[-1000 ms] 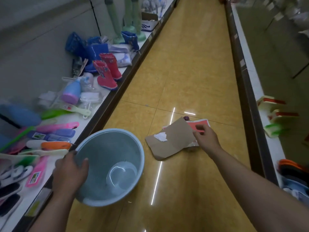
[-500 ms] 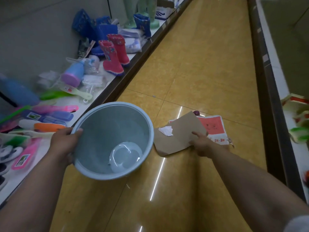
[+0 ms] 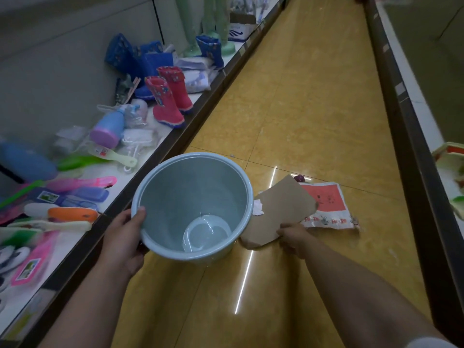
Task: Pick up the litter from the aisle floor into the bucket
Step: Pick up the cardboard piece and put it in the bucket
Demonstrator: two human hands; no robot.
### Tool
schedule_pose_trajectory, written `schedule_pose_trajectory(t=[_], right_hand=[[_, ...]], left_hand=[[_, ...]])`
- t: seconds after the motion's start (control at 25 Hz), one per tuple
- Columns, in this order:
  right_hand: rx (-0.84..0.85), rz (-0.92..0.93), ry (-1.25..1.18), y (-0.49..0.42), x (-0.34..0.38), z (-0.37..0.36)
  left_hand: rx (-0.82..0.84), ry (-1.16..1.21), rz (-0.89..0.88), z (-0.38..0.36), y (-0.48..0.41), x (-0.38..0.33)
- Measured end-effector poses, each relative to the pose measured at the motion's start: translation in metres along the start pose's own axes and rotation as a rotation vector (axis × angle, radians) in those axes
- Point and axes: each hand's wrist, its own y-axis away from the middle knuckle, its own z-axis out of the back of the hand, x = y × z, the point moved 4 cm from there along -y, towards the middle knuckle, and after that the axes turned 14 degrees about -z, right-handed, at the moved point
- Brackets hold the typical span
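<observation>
My left hand (image 3: 123,243) grips the rim of a pale blue bucket (image 3: 160,197), tilted so its inside faces me; it holds nothing that I can see. A brown piece of cardboard (image 3: 283,209) lies on the yellow aisle floor just right of the bucket, and my right hand (image 3: 293,238) pinches its near edge. A small crumpled white scrap (image 3: 258,207) rests on the cardboard's left side. A white and red printed wrapper (image 3: 326,204) lies partly under the cardboard. A small dark purple object (image 3: 299,178) sits on the floor behind them.
A low white shelf (image 3: 140,167) runs along the left with pink boots (image 3: 168,96), blue boots, a bottle, brushes and combs. Another shelf edge (image 3: 411,136) lines the right side. The yellow tiled aisle (image 3: 313,84) stretches ahead.
My left hand brought the bucket up and right, next to the cardboard. My right hand slid from the far side of the cardboard to its near edge and closed on it.
</observation>
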Motion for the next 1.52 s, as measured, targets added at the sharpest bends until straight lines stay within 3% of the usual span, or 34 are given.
schedule_pose_trajectory(t=[0.12,0.2,0.32,0.4,0.48,0.56,0.68,0.76,0.8,0.88,0.96,1.12,1.2,1.24,1.32,1.4,1.44,1.52], right_hand=[[-0.38,0.183,-0.033,0.004,0.01,0.027],[-0.545,0.358,0.004,0.029,0.033,0.045],[-0.601,0.517,0.28,0.062,0.078,0.07],[-0.586,0.466,0.649,0.081,0.092,0.083],[-0.546,0.4,0.833,0.1,0.09,0.098],[-0.542,0.404,0.729,0.134,0.093,0.115],[-0.625,0.715,0.287,0.21,0.115,0.146],[-0.484,0.976,-0.063,0.261,0.13,0.143],[-0.408,1.066,-0.113,0.274,0.136,0.127],[-0.35,1.173,0.029,0.276,0.142,0.075],[-0.358,1.173,0.34,0.254,0.141,0.015],[-0.295,0.951,1.146,0.193,0.125,-0.071],[-0.277,0.828,1.364,0.179,0.121,-0.086],[-0.295,0.857,1.392,0.181,0.124,-0.09],[-0.423,1.039,1.288,0.198,0.132,-0.078],[-0.59,1.158,0.904,0.195,0.14,-0.037],[-0.608,1.1,0.627,0.175,0.14,-0.004],[-0.468,0.752,0.28,0.107,0.12,0.056]], left_hand=[[0.003,0.086,0.022,-0.001,0.003,0.0],[0.039,0.143,0.033,-0.004,0.007,-0.001],[0.055,0.189,0.046,-0.013,0.013,0.0],[0.059,0.212,0.058,-0.019,0.017,-0.001],[0.061,0.23,0.073,-0.021,0.022,-0.003],[0.066,0.246,0.095,-0.02,0.023,-0.003],[0.071,0.267,0.111,-0.018,0.021,-0.002],[0.076,0.282,0.122,-0.018,0.023,-0.002],[0.077,0.285,0.13,-0.018,0.024,-0.003],[0.082,0.28,0.132,-0.018,0.025,-0.004],[0.08,0.272,0.127,-0.017,0.024,-0.004],[0.085,0.261,0.118,-0.018,0.022,-0.004],[0.094,0.246,0.111,-0.018,0.022,-0.003],[0.09,0.235,0.108,-0.016,0.021,-0.003],[0.086,0.215,0.084,-0.014,0.018,-0.004],[0.086,0.2,0.061,-0.012,0.014,-0.005],[0.087,0.192,0.057,-0.011,0.012,-0.004],[0.093,0.181,0.05,-0.01,0.009,-0.001]])
